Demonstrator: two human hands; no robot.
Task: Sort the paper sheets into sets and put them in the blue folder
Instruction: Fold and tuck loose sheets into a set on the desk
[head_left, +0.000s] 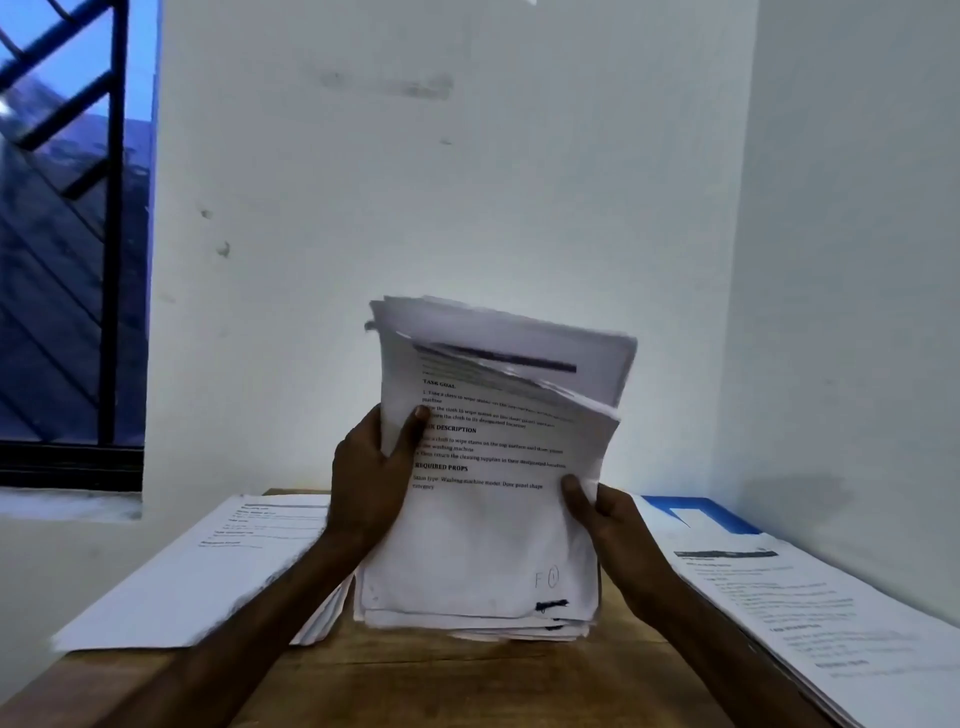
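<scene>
A thick stack of printed paper sheets (493, 519) stands upright on its lower edge on the wooden table (467, 675), its top leaning away. My left hand (371, 478) grips the stack's left edge, thumb on the front page. My right hand (605, 519) grips the right edge, thumb on the front. The front page carries printed headings and a handwritten mark near the bottom. A corner of the blue folder (706, 512) shows at the right, mostly covered by a set of sheets (810, 613).
Another set of printed sheets (208, 571) lies on the table's left side, overhanging the edge. A white wall stands close behind the table and on the right. A barred window (72, 234) is at the left.
</scene>
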